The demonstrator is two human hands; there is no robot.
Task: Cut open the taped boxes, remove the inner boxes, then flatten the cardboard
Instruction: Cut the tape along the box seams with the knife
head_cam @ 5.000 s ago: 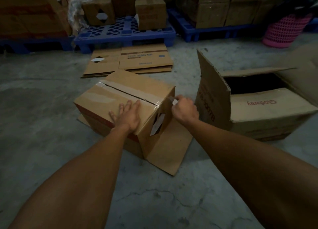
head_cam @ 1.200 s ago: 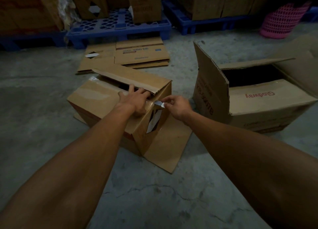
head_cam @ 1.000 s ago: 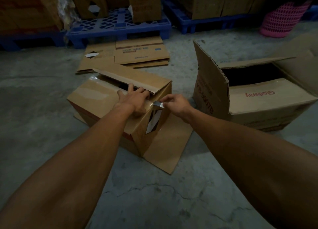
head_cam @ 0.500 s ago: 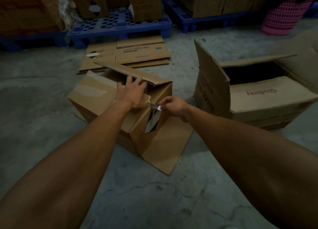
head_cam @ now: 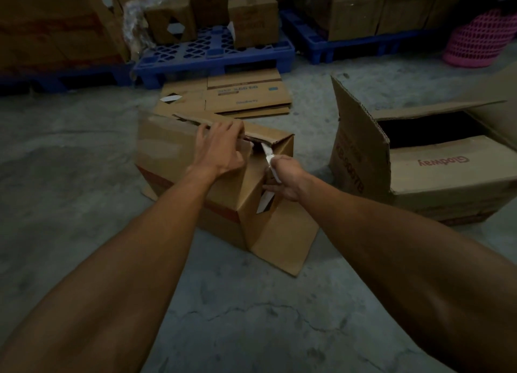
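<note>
On the concrete floor (head_cam: 84, 204), the left hand (head_cam: 221, 148) grips the raised top flap of the taped box (head_cam: 167, 154) while the right hand (head_cam: 285, 176), closed around a small blade (head_cam: 267, 151), sets it at the box's near corner, beside an open box (head_cam: 419, 176).

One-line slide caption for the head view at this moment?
Left hand lifts the near flap of the cut cardboard box while the right hand holds a small knife at its corner.

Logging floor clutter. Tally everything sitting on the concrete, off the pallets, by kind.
Standing boxes: 2, the box being cut and the open box
Flattened cardboard stack: 1
Cardboard sheet under the cut box: 1
Pink basket: 1
Total: 5
</note>
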